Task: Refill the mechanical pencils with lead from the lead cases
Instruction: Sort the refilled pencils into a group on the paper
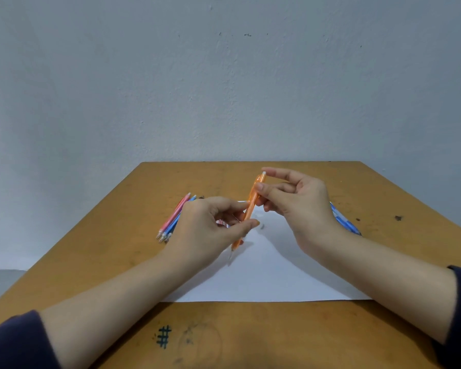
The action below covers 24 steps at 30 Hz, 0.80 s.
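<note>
Dark sleeves (11, 342) foremost; left hand (210, 225) pinching the lower barrel and right hand (296, 206) pinching the capped end of a translucent orange mechanical pencil (252, 201), above white paper (264, 283), near-upright, tip down.

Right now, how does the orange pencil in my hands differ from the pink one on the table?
The orange pencil is held up by the left hand and right hand; the pink pencil lies on the table beside blue pencils. The orange pencil stands steeply, tip down over the paper; the pink pencil lies flat, tip toward you. Both are slim with a white top end.
</note>
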Each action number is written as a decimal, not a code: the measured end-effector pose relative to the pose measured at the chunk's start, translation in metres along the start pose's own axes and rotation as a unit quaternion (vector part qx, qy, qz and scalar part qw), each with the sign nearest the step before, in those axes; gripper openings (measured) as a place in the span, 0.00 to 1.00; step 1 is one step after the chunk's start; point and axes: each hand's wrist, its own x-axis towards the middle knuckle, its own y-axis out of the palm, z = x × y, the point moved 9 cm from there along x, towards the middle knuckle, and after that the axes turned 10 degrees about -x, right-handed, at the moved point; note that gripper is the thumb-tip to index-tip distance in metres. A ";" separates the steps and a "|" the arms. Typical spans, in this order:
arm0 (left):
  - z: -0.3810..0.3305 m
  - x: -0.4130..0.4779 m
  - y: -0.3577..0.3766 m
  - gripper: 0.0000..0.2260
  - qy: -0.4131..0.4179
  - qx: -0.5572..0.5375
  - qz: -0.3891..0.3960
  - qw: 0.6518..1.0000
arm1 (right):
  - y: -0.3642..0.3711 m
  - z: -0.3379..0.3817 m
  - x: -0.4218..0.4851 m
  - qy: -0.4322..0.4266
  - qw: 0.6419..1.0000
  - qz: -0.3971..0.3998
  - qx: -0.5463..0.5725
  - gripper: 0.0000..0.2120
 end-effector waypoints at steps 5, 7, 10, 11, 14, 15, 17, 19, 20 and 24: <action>0.013 0.006 0.001 0.10 -0.011 0.028 0.035 0.999 | -0.008 -0.004 0.009 0.032 0.999 -0.008 -0.013 0.08; 0.022 0.009 0.002 0.14 -0.025 0.104 0.064 0.992 | -0.012 -0.010 0.015 0.058 0.998 -0.006 -0.026 0.06; 0.043 0.009 0.009 0.23 -0.060 0.214 0.131 0.966 | -0.017 -0.028 0.022 0.106 0.991 0.014 -0.085 0.04; 0.052 0.007 0.011 0.26 -0.079 0.237 0.158 0.955 | -0.017 -0.033 0.023 0.119 0.987 0.027 -0.109 0.04; 0.072 0.000 0.018 0.34 -0.137 0.274 0.227 0.924 | -0.017 -0.041 0.025 0.125 0.973 0.049 -0.185 0.05; 0.074 -0.001 0.019 0.35 -0.148 0.278 0.240 0.918 | -0.017 -0.042 0.026 0.120 0.969 0.052 -0.210 0.05; 0.076 -0.002 0.021 0.35 -0.159 0.284 0.251 0.912 | -0.017 -0.044 0.028 0.111 0.961 0.056 -0.248 0.05; 0.077 -0.002 0.021 0.35 -0.164 0.290 0.256 0.907 | -0.016 -0.047 0.029 0.103 0.950 0.059 -0.288 0.04; 0.077 -0.003 0.022 0.35 -0.166 0.292 0.259 0.905 | -0.016 -0.048 0.028 0.101 0.943 0.064 -0.309 0.04; 0.078 -0.003 0.023 0.35 -0.172 0.297 0.269 0.900 | -0.013 -0.046 0.025 0.089 0.926 0.080 -0.358 0.07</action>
